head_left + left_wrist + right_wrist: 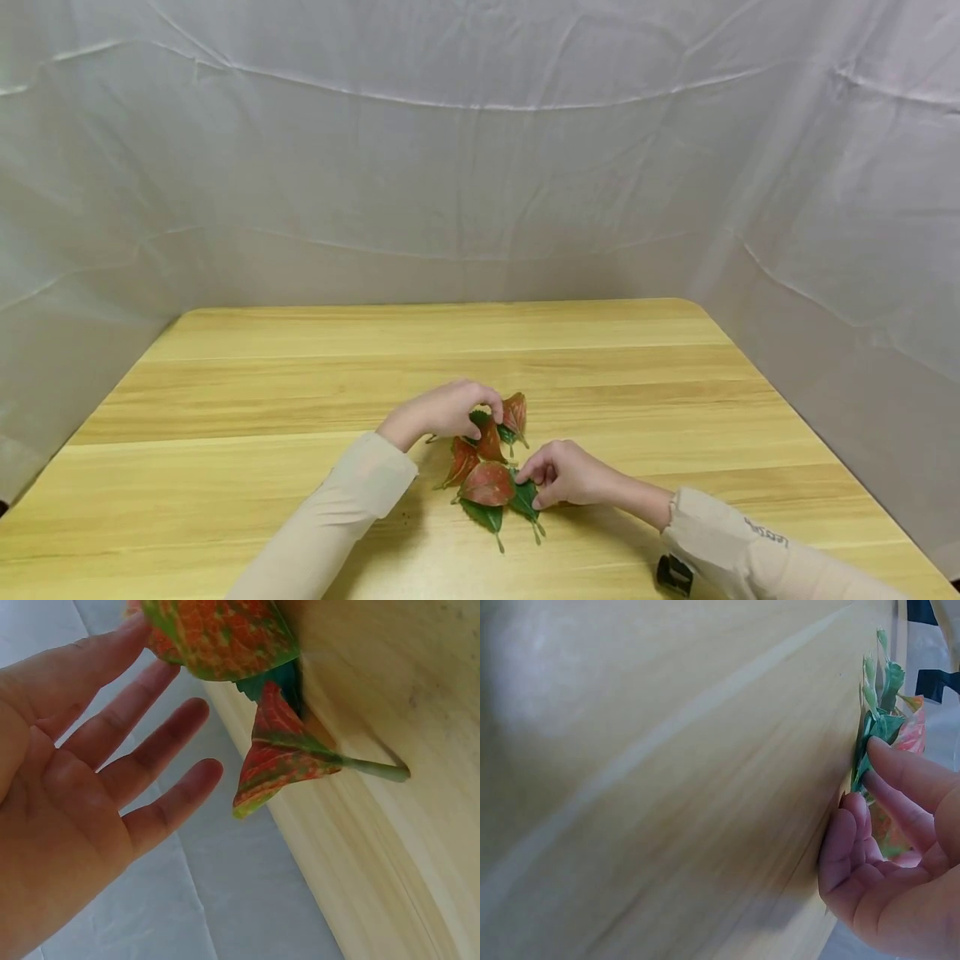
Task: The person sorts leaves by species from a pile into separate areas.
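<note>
Around the broad red-speckled leaf (486, 485), other leaves (461, 462) already lie bunched, yet the arranging looks unfinished: my left hand (444, 410) pinches an orange-red leaf (490, 443) just beyond it, my right hand (576, 473) a green leaf (524, 499) beside it, remainder unclear.

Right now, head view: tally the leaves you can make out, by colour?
Red leaves: 4
Green leaves: at least 4
Total: at least 8; the leaves overlap, so more may be hidden.
</note>
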`<state>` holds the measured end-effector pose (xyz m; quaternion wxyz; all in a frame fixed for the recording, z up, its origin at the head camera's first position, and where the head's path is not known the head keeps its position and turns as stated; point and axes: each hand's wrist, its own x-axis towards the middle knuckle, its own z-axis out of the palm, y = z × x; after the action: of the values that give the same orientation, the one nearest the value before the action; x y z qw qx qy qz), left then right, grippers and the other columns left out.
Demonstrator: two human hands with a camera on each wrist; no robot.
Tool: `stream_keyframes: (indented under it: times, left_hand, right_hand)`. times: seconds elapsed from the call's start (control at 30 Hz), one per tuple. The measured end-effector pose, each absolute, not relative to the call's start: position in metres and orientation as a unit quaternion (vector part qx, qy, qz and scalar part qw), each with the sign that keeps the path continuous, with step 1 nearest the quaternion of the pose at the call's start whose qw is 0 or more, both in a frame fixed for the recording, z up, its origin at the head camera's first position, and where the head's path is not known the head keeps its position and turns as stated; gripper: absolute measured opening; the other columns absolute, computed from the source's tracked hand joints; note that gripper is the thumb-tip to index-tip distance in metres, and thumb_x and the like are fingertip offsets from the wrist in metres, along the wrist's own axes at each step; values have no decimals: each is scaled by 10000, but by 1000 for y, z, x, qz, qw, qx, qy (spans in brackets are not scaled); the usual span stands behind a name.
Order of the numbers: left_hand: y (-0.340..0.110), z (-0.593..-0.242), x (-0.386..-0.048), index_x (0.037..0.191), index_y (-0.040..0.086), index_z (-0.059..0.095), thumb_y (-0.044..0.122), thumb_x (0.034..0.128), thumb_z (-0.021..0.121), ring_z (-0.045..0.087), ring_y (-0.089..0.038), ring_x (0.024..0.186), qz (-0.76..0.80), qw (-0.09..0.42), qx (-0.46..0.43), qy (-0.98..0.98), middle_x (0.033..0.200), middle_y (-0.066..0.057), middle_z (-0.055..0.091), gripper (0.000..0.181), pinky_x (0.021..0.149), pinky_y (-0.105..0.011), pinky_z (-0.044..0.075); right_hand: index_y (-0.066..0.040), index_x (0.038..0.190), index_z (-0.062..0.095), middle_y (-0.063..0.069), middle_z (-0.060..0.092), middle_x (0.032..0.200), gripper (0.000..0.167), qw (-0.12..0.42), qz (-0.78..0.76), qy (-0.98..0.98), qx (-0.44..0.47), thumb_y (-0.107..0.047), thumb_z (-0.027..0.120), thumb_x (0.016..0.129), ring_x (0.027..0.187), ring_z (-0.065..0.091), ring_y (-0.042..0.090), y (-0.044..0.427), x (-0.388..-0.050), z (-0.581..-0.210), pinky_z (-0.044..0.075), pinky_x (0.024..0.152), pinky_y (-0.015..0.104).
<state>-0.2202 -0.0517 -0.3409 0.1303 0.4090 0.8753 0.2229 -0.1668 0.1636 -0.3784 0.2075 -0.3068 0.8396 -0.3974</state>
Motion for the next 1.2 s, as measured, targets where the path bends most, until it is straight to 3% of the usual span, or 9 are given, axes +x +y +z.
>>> stream_keyframes:
  times: [0.2, 0.3, 0.4, 0.53, 0.77, 1.03, 1.2]
  left_hand:
    - [-50, -343, -221, 1099, 75, 562, -97, 728, 673, 515, -225, 1057, 221, 152, 388, 882, 1097, -80, 580, 423, 803, -284, 449]
    - [-49, -344, -222, 1129, 60, 580, -97, 717, 683, 502, -237, 1077, 207, 161, 375, 889, 1128, -87, 573, 452, 812, -295, 449]
    - [-49, -344, -223, 1047, 61, 634, -57, 710, 709, 492, -229, 1081, 192, 165, 364, 897, 1103, -59, 580, 365, 839, -310, 438]
    - [-50, -345, -225, 822, 98, 655, -35, 707, 721, 523, -213, 992, 197, 167, 359, 897, 963, -10, 591, 188, 781, -291, 455]
    - [-52, -346, -229, 654, 121, 612, -14, 720, 715, 534, -150, 863, 216, 164, 393, 878, 784, 78, 560, 182, 786, -290, 434]
    - [-58, -340, -231, 740, 81, 505, 52, 841, 611, 523, -136, 768, 289, 163, 431, 839, 738, 35, 511, 149, 699, -243, 415]
    - [-61, -339, -230, 804, 48, 443, 17, 893, 517, 593, -237, 738, 347, 160, 402, 832, 801, -57, 537, 121, 634, -264, 454]
  right_hand:
    - [47, 911, 680, 6, 530, 701, 260, 208, -396, 840, -306, 69, 721, 656, 523, 407, 33, 163, -166, -377, 385, 486, 173]
    - [47, 911, 679, 6, 526, 702, 260, 210, -396, 841, -304, 71, 721, 656, 521, 402, 33, 163, -166, -377, 379, 482, 171]
    - [47, 914, 678, 5, 524, 703, 258, 213, -396, 840, -304, 71, 719, 660, 513, 393, 32, 163, -166, -377, 372, 475, 169]
    - [43, 914, 679, 4, 525, 706, 256, 215, -396, 839, -306, 69, 719, 663, 516, 397, 37, 163, -166, -376, 378, 479, 172]
    - [39, 914, 678, 12, 524, 703, 255, 219, -396, 838, -304, 75, 716, 665, 513, 394, 42, 163, -167, -376, 373, 479, 172]
    - [31, 904, 676, 21, 524, 699, 250, 222, -401, 838, -296, 69, 722, 662, 528, 411, 52, 164, -168, -377, 377, 480, 178]
    - [30, 903, 676, 24, 524, 695, 247, 223, -401, 838, -296, 67, 723, 663, 523, 410, 54, 164, -168, -377, 375, 476, 178]
